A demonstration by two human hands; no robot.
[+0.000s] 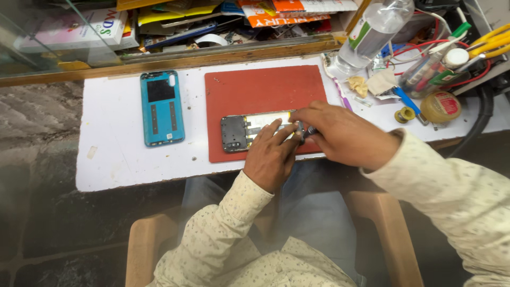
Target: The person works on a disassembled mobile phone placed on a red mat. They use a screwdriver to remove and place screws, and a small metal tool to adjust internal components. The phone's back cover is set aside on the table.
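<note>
Opened phone on red mat, long axis left-right | left hand fingers flat, pressing it | right hand grip closed on small screwdriver at phone's right end | teal back cover well apart left; bare white bench around it | clutter crowds right edge

White bench w/ red mat, teal back cover, plastic bottle, solder spool on it.
</note>
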